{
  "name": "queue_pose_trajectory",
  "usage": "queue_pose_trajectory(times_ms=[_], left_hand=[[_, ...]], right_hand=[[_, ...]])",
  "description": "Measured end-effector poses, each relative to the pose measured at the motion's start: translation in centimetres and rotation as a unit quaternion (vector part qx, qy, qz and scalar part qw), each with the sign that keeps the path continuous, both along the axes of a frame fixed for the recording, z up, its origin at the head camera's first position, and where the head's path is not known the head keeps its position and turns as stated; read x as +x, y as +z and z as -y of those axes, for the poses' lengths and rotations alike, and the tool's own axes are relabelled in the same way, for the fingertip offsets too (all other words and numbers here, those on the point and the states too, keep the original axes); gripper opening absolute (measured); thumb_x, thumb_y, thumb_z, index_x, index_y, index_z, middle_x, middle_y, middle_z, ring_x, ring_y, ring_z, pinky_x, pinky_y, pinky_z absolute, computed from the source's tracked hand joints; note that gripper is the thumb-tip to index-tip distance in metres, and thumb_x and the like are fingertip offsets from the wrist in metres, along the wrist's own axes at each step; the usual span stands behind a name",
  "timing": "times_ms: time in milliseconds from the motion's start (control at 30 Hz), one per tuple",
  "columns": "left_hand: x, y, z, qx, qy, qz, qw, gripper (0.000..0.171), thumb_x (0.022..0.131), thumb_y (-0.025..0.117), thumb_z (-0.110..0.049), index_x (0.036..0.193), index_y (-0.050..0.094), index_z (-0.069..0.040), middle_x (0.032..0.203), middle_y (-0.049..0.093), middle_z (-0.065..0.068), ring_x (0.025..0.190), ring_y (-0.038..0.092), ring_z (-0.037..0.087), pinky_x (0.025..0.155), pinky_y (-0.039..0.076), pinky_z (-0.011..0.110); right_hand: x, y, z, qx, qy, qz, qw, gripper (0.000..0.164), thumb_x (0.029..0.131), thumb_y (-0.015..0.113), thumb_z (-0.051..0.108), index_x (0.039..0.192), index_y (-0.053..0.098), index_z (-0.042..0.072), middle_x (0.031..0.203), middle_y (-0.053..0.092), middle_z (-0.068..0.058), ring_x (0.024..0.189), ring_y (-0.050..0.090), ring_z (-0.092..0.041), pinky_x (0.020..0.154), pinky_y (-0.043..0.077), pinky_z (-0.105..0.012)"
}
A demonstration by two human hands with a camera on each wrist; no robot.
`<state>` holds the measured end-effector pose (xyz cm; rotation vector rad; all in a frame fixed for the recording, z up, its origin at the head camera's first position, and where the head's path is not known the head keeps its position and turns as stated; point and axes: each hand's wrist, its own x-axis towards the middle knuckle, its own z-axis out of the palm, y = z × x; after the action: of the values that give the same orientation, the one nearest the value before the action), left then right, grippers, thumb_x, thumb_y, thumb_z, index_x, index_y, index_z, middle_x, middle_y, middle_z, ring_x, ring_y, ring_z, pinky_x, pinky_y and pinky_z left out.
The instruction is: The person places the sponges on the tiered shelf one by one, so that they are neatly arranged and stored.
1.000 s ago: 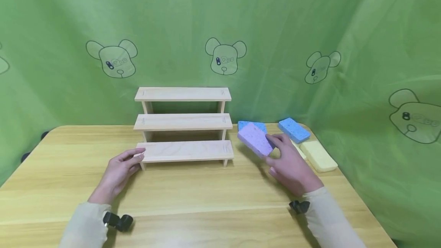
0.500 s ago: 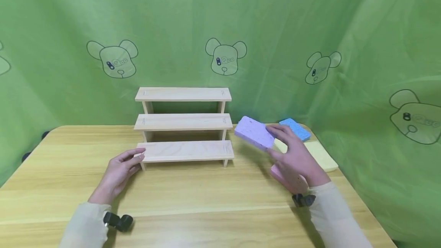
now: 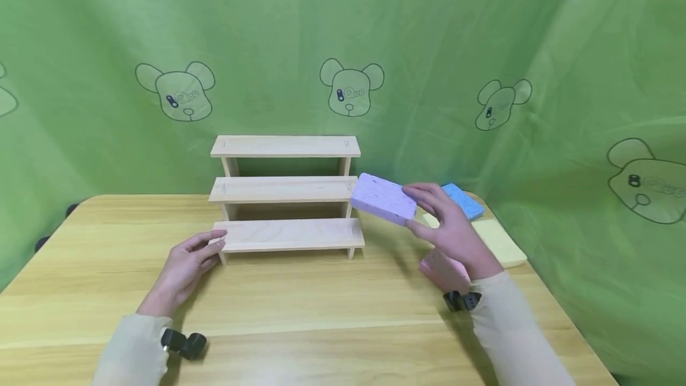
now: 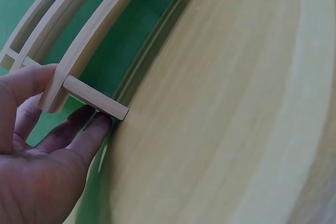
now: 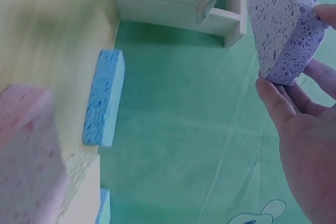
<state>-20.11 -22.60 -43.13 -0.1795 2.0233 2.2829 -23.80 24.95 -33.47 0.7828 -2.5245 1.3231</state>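
A pale wooden three-tier step shelf (image 3: 284,234) stands at the table's back. My left hand (image 3: 184,267) holds the left end of its lowest board; in the left wrist view the thumb meets the board's end and the fingers (image 4: 94,135) lie by the leg. My right hand (image 3: 450,228) pinches a purple sponge (image 3: 383,198) by its right end, thumb below and fingers on top. The sponge is in the air, tilted, and overlaps the right end of the middle board in the head view. In the right wrist view this sponge (image 5: 283,24) shows its pores, apart from the shelf.
On the table's right lie a pink sponge (image 3: 446,273) partly behind my right hand, a pale yellow sponge (image 3: 498,242), a blue sponge (image 3: 465,201) and part of another yellow one (image 3: 430,220). Another blue sponge (image 5: 104,98) shows in the right wrist view. Green curtain (image 3: 268,28) surrounds the table.
My right hand has raised the purple sponge and carried it left toward the shelf, turning it flatter. More of the pink sponge now shows. The left hand has stayed put.
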Motion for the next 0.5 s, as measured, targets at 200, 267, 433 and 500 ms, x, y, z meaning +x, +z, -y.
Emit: queue_pose_trajectory(times_ms=[200, 267, 433, 500], left_hand=[[-0.1, 0.0, 0.0, -0.006, -0.001, -0.005, 1.0, 0.043, 0.095, 0.067, -0.017, 0.135, 0.057, -0.002, 0.155, 0.03, 0.014, 0.128, 0.045, 0.022, 0.109, 0.039, 0.034], [0.0, 0.0, 0.0, -0.007, -0.001, -0.008, 0.9999, 0.043, 0.095, 0.067, -0.017, 0.134, 0.057, -0.002, 0.153, 0.031, 0.014, 0.123, 0.049, 0.016, 0.108, 0.041, 0.033], [0.0, -0.1, 0.0, -0.003, -0.002, -0.014, 0.9999, 0.043, 0.095, 0.067, -0.016, 0.134, 0.057, 0.0, 0.152, 0.032, 0.014, 0.113, 0.054, 0.007, 0.105, 0.043, 0.029], [0.0, -0.1, 0.0, -0.001, -0.003, -0.015, 0.9999, 0.043, 0.095, 0.067, -0.016, 0.134, 0.057, -0.001, 0.153, 0.031, 0.014, 0.112, 0.054, 0.006, 0.105, 0.043, 0.028]], right_hand=[[-0.8, 0.7, 1.5, -0.003, 0.017, -0.016, 1.0, 0.056, 0.087, 0.075, 0.009, 0.139, 0.055, 0.007, 0.142, 0.046, -0.003, 0.132, 0.042, -0.025, 0.115, 0.032, -0.041], [-1.1, 0.9, 2.2, -0.005, 0.022, -0.013, 1.0, 0.055, 0.088, 0.074, 0.008, 0.139, 0.055, 0.006, 0.143, 0.046, -0.004, 0.133, 0.042, -0.024, 0.115, 0.032, -0.036], [-1.2, 1.9, 4.2, -0.029, 0.042, -0.006, 0.999, 0.052, 0.087, 0.07, -0.002, 0.136, 0.053, -0.004, 0.145, 0.045, -0.014, 0.134, 0.042, -0.029, 0.114, 0.032, -0.032], [-1.1, 2.4, 5.0, -0.041, 0.053, -0.009, 0.998, 0.052, 0.086, 0.069, -0.006, 0.135, 0.052, -0.008, 0.144, 0.044, -0.019, 0.133, 0.042, -0.032, 0.115, 0.032, -0.035]])
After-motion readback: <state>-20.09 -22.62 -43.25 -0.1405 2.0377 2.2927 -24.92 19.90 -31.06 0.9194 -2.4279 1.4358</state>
